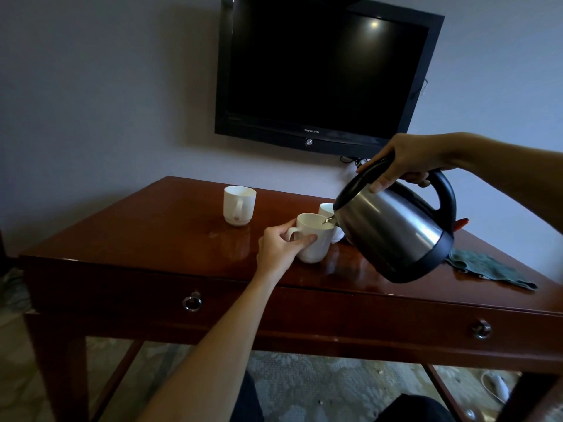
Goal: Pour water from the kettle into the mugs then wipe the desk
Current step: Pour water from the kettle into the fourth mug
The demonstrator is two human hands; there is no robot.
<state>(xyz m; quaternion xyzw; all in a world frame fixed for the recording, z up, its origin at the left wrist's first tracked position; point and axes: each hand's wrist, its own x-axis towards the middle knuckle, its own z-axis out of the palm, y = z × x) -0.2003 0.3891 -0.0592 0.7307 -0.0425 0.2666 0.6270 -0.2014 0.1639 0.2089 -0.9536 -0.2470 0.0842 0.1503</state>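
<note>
Three mugs on desk (pixel 152 239). L hand (pixel 281 249) wraps front mug (pixel 313 240), steadying it; R hand (pixel 408 161) clamps kettle (pixel 396 229) handle, thumb on lid, spout tipped over rim. Cloth (pixel 490 269) waits nr right edge for wipe.

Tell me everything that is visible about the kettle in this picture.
The kettle has a brushed steel body, a black lid, a black looped handle and a black base band. The right hand holds it in the air by the top of the handle, thumb pressing on the lid. It is tilted to the left, spout down, over the white mug that the left hand steadies by its handle. A thin stream appears to run from the spout into the mug. It touches nothing else.
</note>
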